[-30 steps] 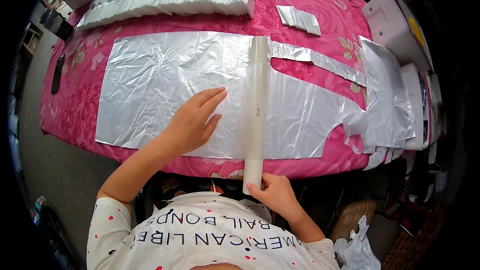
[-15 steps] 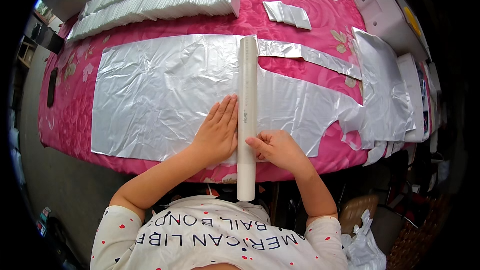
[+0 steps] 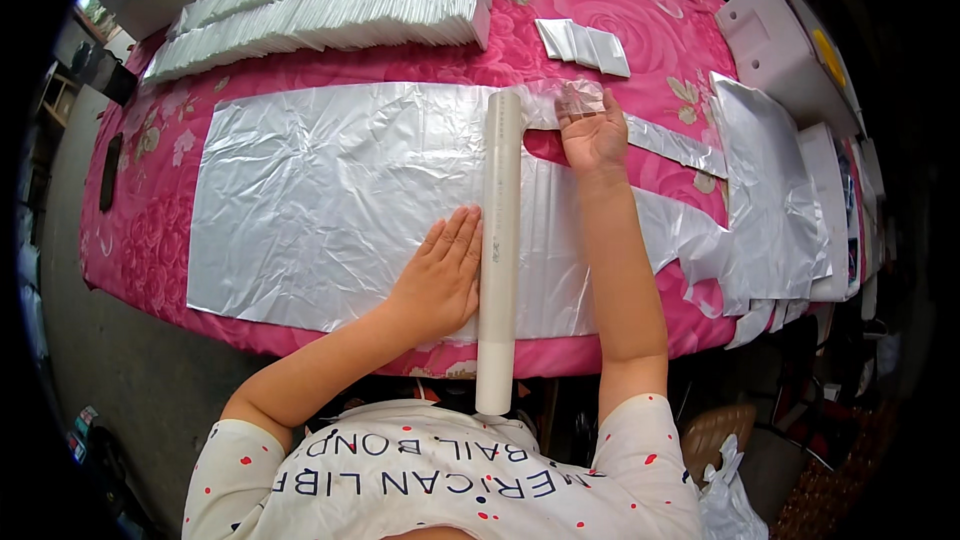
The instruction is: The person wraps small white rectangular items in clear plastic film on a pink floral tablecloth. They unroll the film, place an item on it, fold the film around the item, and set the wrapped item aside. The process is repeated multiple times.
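A silvery plastic sheet (image 3: 300, 190) with a cut-out and a long strip at its right lies spread on the table. Across it rests a pale, translucent tube (image 3: 499, 250), its near end overhanging the table edge. My left hand (image 3: 440, 275) presses flat on the sheet, fingers together and stretched, its edge along the tube's left side. Right of the tube's far end, my right hand (image 3: 594, 135) is turned palm up. Its fingers reach under the thin film of the strip, which drapes over them and partly veils them. The thumb stands apart at the right.
Rows of folded silvery packets (image 3: 330, 5) stand at the far left, and a few more packets (image 3: 583, 46) lie at the far middle. A dark, narrow object (image 3: 110, 172) lies at the left edge. White boxes (image 3: 785, 45) and stacked silvery sheets (image 3: 765, 190) occupy the right side.
My right hand has left the tube's near part and moved far forward to the strip, turning palm up. The strip's film there is now raised. My left hand stays beside the tube.
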The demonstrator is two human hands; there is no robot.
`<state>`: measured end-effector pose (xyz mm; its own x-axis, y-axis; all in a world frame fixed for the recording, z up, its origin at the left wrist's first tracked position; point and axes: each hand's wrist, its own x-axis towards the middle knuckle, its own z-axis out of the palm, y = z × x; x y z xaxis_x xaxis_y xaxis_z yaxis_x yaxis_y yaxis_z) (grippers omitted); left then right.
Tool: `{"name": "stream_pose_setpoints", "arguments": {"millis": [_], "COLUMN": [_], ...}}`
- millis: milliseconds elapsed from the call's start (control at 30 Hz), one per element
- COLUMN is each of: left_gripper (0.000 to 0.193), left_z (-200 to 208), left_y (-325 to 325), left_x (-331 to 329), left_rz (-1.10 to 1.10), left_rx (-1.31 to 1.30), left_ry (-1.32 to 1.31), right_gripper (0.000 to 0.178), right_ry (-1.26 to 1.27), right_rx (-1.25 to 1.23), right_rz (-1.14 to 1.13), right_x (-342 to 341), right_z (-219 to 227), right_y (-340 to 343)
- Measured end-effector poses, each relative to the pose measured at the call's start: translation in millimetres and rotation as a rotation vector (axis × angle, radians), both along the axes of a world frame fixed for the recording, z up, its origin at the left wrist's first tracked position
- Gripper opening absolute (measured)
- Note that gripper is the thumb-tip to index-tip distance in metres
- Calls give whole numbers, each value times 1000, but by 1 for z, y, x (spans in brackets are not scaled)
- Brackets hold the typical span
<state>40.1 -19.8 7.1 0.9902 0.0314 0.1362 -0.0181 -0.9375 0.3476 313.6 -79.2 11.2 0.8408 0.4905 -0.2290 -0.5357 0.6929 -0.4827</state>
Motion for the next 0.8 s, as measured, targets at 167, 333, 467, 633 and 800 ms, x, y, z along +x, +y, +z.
{"name": "stream_pose_setpoints", "arguments": {"millis": [167, 333, 467, 633, 800], "left_gripper": [61, 60, 61, 59, 61], "left_z": [0, -3, -8, 10, -6], "left_y": [-2, -1, 1, 2, -4], "left_x": [1, 0, -2, 4, -1], "left_rz": [-11, -6, 5, -80, -8], "left_rx": [-21, -29, -21, -342, 74], "left_ry": [-15, -35, -26, -107, -147], "right_gripper": [27, 34, 41, 38, 48], "right_ry": [-201, -388, -758, -1263, -1676], "right_rx": [92, -59, -208, -510, -869], "right_rz": [-194, -277, 31, 415, 562], "right_x": [98, 54, -53, -188, -262], "right_z": [18, 108, 140, 87, -5], "right_y": [-99, -80, 14, 121, 177]}}
